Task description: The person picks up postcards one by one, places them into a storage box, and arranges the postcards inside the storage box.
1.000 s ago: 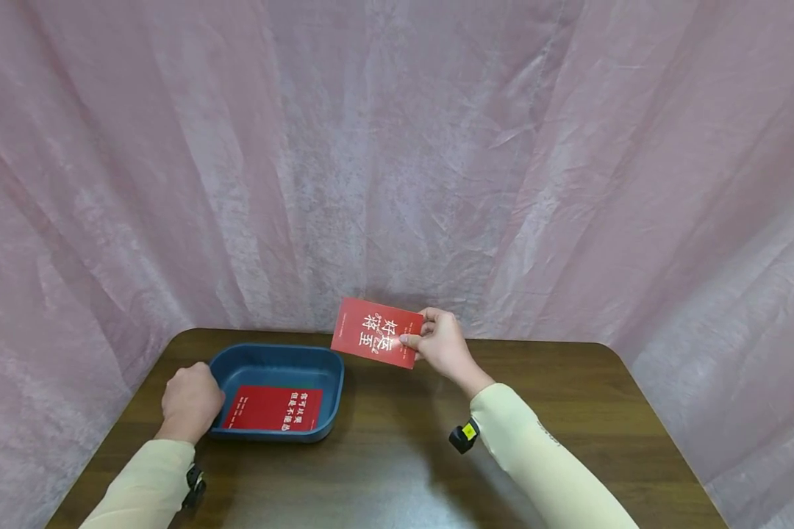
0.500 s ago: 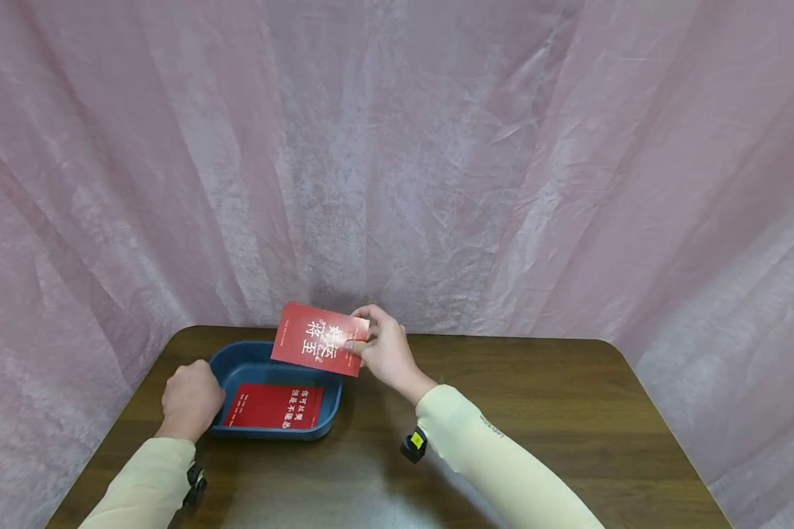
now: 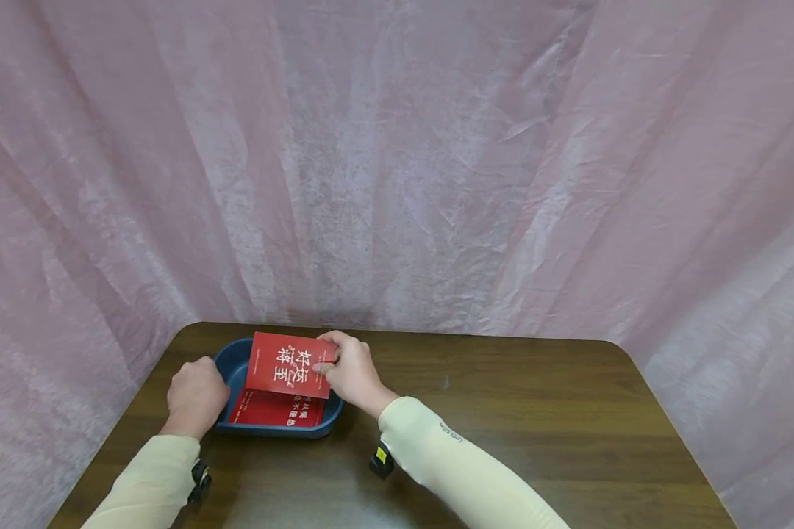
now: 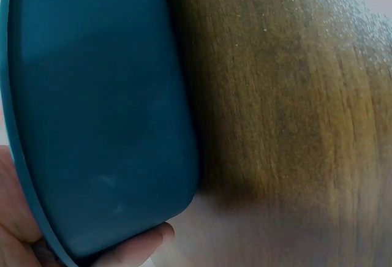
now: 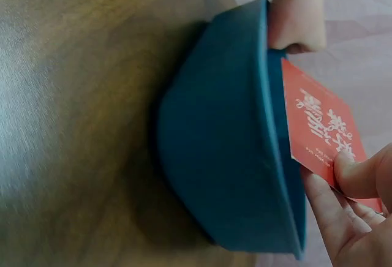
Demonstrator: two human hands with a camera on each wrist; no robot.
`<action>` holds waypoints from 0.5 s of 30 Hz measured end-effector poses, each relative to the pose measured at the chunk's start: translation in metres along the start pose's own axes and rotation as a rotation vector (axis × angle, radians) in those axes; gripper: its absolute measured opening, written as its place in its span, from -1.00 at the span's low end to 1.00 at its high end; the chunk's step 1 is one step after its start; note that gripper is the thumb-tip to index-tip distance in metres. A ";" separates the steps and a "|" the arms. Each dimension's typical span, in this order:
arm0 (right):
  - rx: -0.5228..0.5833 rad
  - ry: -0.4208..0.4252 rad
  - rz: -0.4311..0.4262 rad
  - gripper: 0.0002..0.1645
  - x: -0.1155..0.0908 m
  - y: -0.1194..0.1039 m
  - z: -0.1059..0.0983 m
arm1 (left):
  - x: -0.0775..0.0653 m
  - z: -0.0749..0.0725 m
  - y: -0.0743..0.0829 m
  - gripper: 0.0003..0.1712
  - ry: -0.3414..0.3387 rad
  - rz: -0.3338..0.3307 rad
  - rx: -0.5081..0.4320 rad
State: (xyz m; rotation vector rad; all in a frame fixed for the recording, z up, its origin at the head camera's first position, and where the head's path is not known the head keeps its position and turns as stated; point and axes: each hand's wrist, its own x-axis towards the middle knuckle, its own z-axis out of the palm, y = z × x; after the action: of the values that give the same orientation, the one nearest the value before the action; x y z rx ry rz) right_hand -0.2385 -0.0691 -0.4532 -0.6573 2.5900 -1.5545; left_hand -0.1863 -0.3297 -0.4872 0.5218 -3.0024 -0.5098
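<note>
A blue plastic basin (image 3: 274,432) stands at the left of the table. My left hand (image 3: 196,391) grips its left rim; in the left wrist view a fingertip (image 4: 144,247) lies against the outer wall. A red card (image 3: 286,365) with large white characters is pinched between the thumb and fingers of my right hand (image 3: 356,373), tilted above the basin. Below it, partly covered, another red card (image 3: 274,413) with white writing lies inside. From the right wrist view, the held card (image 5: 324,123) reaches over the basin's rim (image 5: 269,120).
The brown wooden table (image 3: 503,426) extends to the right of the basin. Pink curtains (image 3: 397,169) hang behind the table and along both sides. Each wrist carries a small black camera, such as the right one (image 3: 381,460).
My right hand has carried the red card leftward and slightly down, from beside the basin to over it. The left hand has kept its hold on the rim.
</note>
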 end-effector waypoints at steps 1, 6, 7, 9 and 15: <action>-0.016 -0.007 0.004 -0.50 -0.001 0.001 0.003 | 0.000 0.000 0.000 -0.71 0.001 0.002 -0.002; -0.068 -0.048 0.031 -0.50 -0.005 0.003 0.015 | 0.000 0.001 -0.001 -0.73 0.012 0.017 -0.003; -0.086 -0.053 0.033 -0.51 -0.006 0.003 0.017 | 0.000 0.001 0.000 -0.74 0.013 0.021 -0.004; -0.120 -0.062 0.034 -0.51 -0.006 0.003 0.022 | 0.000 0.000 0.000 -0.74 0.014 0.023 -0.004; -0.214 -0.091 0.053 -0.52 -0.007 0.001 0.034 | 0.000 -0.001 0.001 -0.72 -0.006 0.000 0.000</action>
State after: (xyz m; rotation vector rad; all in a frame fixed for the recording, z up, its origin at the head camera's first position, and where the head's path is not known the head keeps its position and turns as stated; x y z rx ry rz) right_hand -0.2237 -0.0942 -0.4723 -0.6513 2.7041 -1.2140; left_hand -0.1868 -0.3297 -0.4863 0.5209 -3.0085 -0.5124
